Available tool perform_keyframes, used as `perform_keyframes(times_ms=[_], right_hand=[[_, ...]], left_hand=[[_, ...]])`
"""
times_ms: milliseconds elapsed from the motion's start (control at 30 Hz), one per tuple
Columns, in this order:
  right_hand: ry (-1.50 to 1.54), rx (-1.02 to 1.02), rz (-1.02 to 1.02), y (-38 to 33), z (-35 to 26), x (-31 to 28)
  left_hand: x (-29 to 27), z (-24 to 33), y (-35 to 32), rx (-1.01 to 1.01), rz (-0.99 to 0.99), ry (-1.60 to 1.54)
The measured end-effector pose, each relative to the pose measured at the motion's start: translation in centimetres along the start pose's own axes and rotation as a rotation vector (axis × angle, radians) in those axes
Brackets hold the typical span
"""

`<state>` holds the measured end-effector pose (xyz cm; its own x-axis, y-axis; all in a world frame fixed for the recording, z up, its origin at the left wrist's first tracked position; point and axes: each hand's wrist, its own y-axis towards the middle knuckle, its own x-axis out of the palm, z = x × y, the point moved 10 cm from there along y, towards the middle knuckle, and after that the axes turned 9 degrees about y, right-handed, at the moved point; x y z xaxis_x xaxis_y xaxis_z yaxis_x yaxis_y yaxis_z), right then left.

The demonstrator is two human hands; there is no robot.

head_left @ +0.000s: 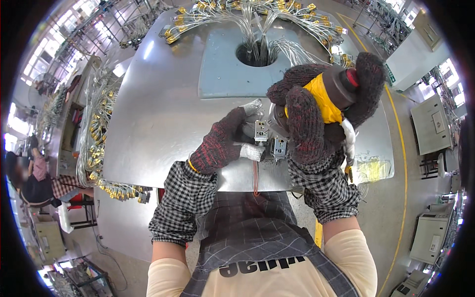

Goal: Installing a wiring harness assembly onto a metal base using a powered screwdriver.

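Observation:
My right hand (316, 106), in a dark knit glove, grips a yellow and dark powered screwdriver (336, 89) held upright over a small metal electrical part (261, 131). My left hand (225, 141), also gloved, pinches that metal part from the left, its white fingertips touching it. A second similar metal part (279, 147) lies just to the right. Thin red wires (256, 178) hang from the parts over the front edge of the metal table (163, 119).
A round hole (255, 53) in a grey plate at the table's far side lets out bundles of white wires with yellow connectors (247, 12). More connector bundles (96, 148) hang off the left edge. A seated person (34, 183) is at far left. Machines stand at right.

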<state>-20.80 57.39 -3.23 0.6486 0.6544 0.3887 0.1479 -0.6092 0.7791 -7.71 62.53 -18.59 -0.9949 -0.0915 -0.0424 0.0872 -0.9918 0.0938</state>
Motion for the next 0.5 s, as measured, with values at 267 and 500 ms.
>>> perform_keyframes(times_ms=[267,500], right_hand=[[0.499,0.183,0.058,3.0,1.4,-4.7],[0.521,-0.034,0.189,5.5,-5.7,-14.8]], left_hand=[[1.9,3.9,0.0,0.076,-0.011,0.513],[0.0,1.7,8.3,0.014,0.078,0.126]])
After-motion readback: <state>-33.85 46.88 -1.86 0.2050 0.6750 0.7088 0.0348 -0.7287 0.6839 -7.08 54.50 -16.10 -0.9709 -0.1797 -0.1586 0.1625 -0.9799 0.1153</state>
